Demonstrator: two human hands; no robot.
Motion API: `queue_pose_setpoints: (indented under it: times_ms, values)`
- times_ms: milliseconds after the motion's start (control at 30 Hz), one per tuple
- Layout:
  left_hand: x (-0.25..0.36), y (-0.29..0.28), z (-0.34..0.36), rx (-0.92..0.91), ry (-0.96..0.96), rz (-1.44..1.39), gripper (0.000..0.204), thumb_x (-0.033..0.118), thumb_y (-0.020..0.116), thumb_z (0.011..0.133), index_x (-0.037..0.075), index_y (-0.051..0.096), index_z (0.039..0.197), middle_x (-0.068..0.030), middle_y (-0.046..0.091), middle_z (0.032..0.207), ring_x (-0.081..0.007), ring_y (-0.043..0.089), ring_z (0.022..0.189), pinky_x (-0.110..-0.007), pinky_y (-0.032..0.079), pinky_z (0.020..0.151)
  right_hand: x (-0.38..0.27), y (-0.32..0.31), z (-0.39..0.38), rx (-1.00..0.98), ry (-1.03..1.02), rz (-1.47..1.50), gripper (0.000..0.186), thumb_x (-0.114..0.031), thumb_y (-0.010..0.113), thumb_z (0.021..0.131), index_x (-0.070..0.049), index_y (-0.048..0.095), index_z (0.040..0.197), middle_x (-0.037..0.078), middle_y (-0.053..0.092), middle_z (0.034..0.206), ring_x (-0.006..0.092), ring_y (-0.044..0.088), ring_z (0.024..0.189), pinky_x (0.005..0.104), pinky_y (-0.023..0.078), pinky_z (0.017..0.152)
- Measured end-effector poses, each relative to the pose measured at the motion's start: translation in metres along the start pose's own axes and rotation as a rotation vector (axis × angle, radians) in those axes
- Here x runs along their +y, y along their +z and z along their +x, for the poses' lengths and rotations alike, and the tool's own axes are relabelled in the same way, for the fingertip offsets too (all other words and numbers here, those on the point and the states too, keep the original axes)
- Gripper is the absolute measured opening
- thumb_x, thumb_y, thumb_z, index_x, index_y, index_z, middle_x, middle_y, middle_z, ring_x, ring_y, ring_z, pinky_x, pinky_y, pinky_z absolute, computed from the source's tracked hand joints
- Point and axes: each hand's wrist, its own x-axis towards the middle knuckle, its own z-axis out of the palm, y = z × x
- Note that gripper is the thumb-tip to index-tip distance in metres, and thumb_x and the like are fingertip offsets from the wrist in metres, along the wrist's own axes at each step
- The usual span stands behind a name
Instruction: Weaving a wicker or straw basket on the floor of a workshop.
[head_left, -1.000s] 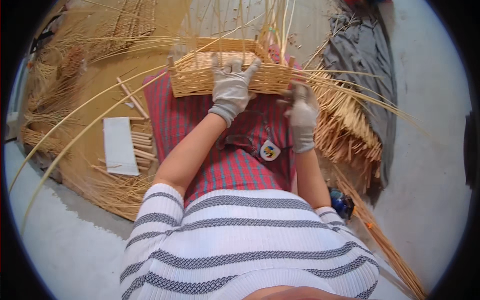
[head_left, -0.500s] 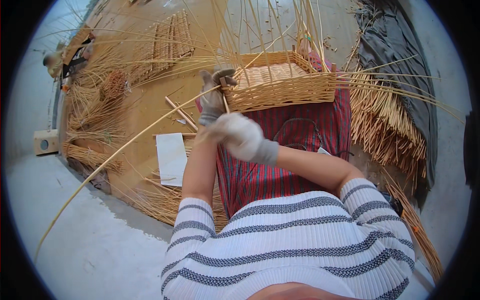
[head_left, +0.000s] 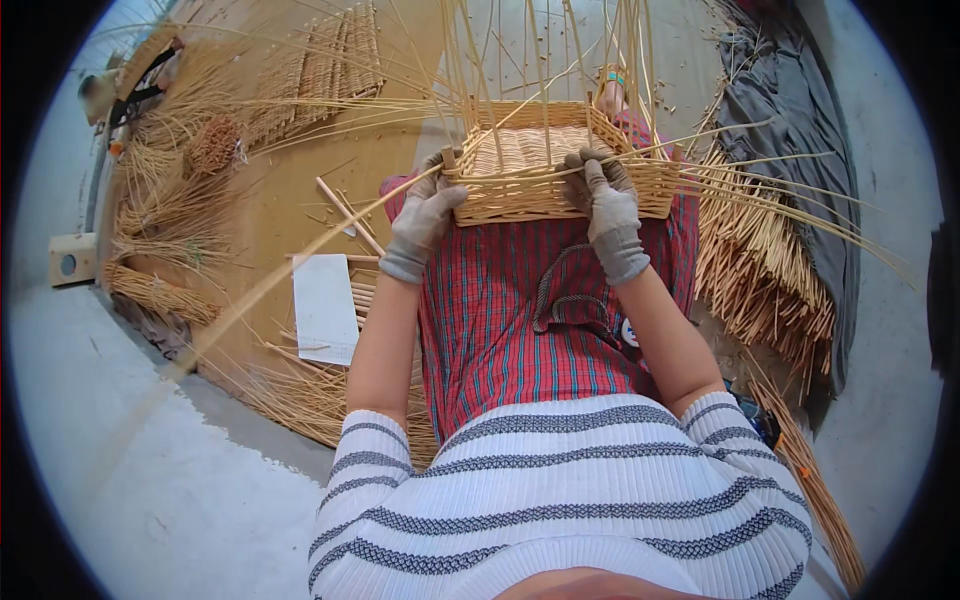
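A rectangular wicker basket (head_left: 535, 200) rests on the red plaid cloth (head_left: 520, 330) over my lap, with tall stakes rising from its walls. Its near left corner is gripped by my gloved left hand (head_left: 425, 215), thumb against the near wall and fingers partly hidden behind the corner post (head_left: 449, 160). From that corner a long wicker rod (head_left: 330, 235) sticks out toward the lower left, its far end blurred. My right hand (head_left: 610, 205), also gloved, pinches a thin wicker strand along the near rim, right of the middle. Some of its fingertips are hidden inside the basket.
Loose wicker bundles (head_left: 175, 230) and a woven mat (head_left: 320, 70) lie to the left, near a white sheet (head_left: 325, 310). On the right, a thick bundle of rods (head_left: 765, 260) lies beside dark cloth (head_left: 790, 110). Long strands jut out from both sides of the basket.
My right hand has moved from in front of my left wrist to the basket's near rim, further right. My left hand has turned round the corner, and the long rod has swung and blurred.
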Motion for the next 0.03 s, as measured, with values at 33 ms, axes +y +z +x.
queue_pose_setpoints:
  times_ms: [33]
  values:
    - [-0.0001,-0.0022,-0.0023,-0.035,-0.161,-0.065,0.066,0.014,0.067,0.092,0.007,0.034,0.149,-0.0154,0.045,0.15,-0.0306,0.045,0.137,-0.029,0.037,0.112,0.0004,-0.002,-0.0017,-0.006,-0.002,-0.023,0.021,-0.014,0.056,0.101,-0.01,0.062,0.121,0.008,0.07,0.111,0.023,0.07,0.1,0.0342,0.061,0.077]
